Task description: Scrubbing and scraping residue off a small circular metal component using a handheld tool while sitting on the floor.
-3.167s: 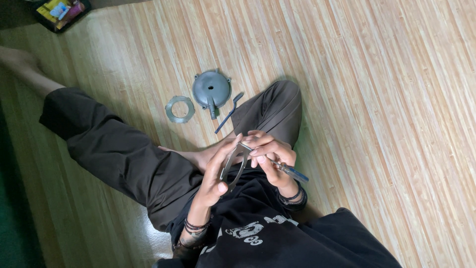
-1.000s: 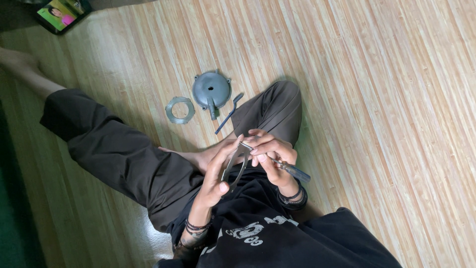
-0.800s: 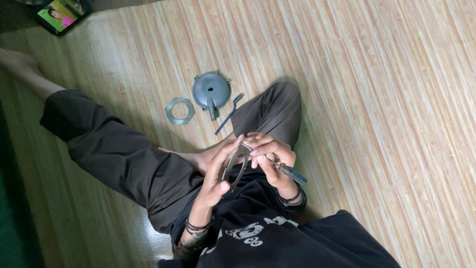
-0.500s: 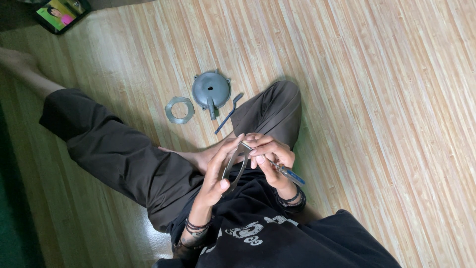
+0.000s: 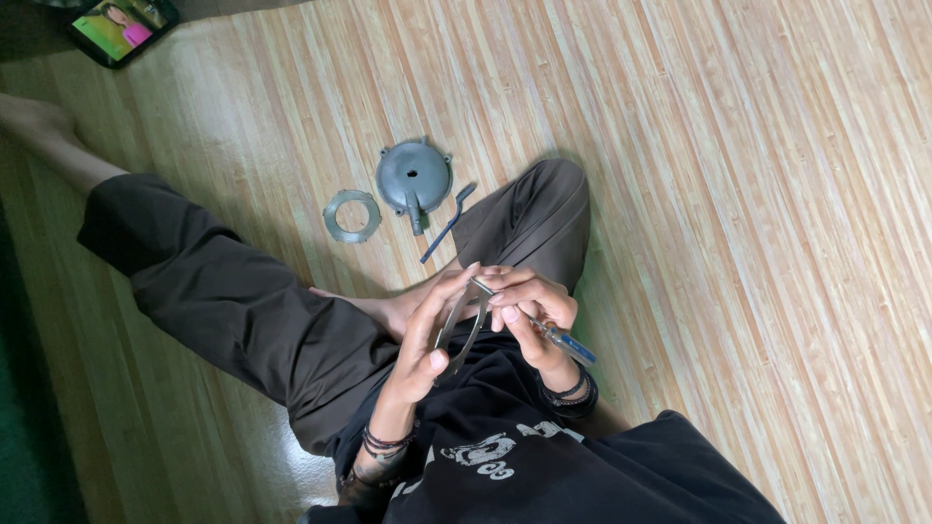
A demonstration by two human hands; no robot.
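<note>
I sit on a wooden floor with my legs in dark trousers stretched out. My left hand (image 5: 430,335) holds a thin round metal plate (image 5: 458,320) on edge over my lap. My right hand (image 5: 529,312) grips a screwdriver with a blue handle (image 5: 568,343); its tip rests against the plate's upper rim. The two hands are close together, fingers touching around the plate.
On the floor beyond my knee lie a grey round cover with a short spout (image 5: 415,178), a flat grey ring (image 5: 352,215) and a small dark bent lever (image 5: 448,222). A phone with a lit screen (image 5: 121,23) lies at the top left. My bare foot (image 5: 34,118) is at the left.
The hands make only small shifts around the plate; the screwdriver handle tilts slightly. The floor parts have not moved.
</note>
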